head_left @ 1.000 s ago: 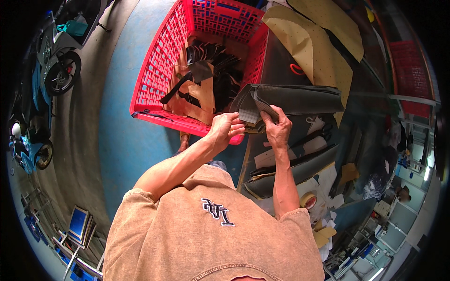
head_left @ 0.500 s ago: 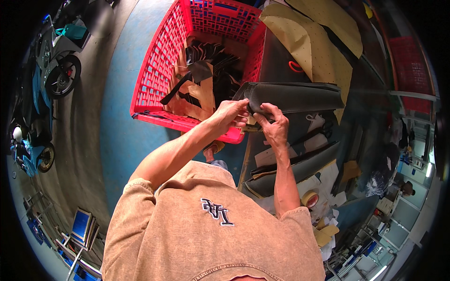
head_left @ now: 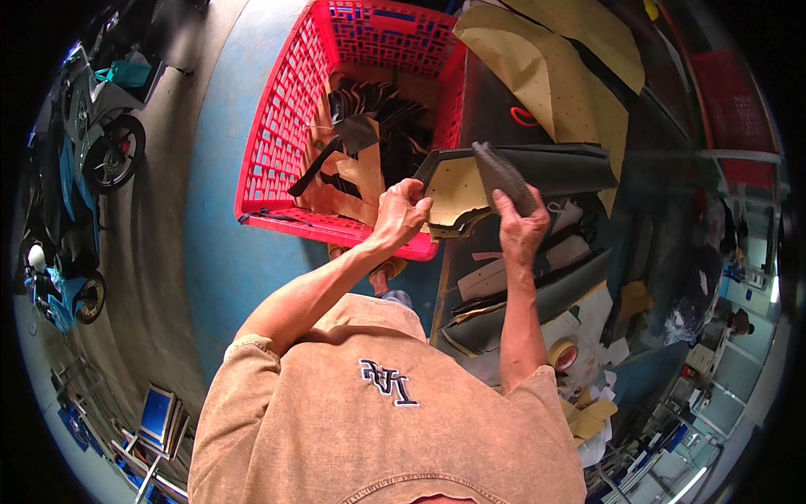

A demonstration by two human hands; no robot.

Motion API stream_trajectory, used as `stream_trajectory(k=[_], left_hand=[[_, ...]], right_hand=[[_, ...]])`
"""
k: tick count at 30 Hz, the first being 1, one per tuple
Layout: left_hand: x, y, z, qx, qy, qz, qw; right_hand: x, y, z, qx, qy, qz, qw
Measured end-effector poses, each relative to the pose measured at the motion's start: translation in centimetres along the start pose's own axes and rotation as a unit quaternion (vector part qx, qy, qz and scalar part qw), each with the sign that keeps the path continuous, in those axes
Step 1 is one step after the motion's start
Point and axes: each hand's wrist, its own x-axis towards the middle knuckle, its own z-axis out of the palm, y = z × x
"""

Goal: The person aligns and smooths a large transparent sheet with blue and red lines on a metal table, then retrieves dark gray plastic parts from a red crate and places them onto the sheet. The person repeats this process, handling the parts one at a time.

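Observation:
My right hand [head_left: 522, 228] is closed on the turned-back end of a black textured sheet [head_left: 501, 175], its thumb on the near side. Under that raised flap a tan surface [head_left: 457, 189] shows, its lower edge notched. My left hand [head_left: 403, 212] is closed with the fingertips at the left edge of this tan piece; I cannot tell whether it grips just one layer. The rest of the black material [head_left: 562, 168] lies flat to the right, on the dark table.
A red plastic basket [head_left: 260, 168] ahead holds dark and tan cut pieces [head_left: 369, 109]. Large tan patterned sheets [head_left: 537, 76] and a red ring-shaped handle [head_left: 524, 117] lie on the table [head_left: 495, 101]. Nearer are a tape roll [head_left: 562, 354] and dark strips [head_left: 537, 302]. Motorbikes [head_left: 113, 151] stand at left.
My right hand has moved right and turned back the end of the black sheet, uncovering the tan surface. My left hand has shifted slightly down and left.

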Motion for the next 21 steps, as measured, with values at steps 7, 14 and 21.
stream_trajectory(k=[7, 14, 21], left_hand=[[0.7, 1.6, 1.2, 0.295, -0.004, 0.06, 0.954], [1.5, 0.5, 2.0, 0.274, 0.034, 0.058, 0.959], [0.0, 3.2, 2.4, 0.293, -0.003, 0.341, 0.893]], right_hand=[[4.7, -6.4, -5.8, 0.004, 0.084, -0.07, 0.994], [11.5, -11.9, -14.1, 0.011, 0.097, -0.09, 0.991], [16.6, -13.5, -20.7, -0.04, 0.101, -0.122, 0.987]])
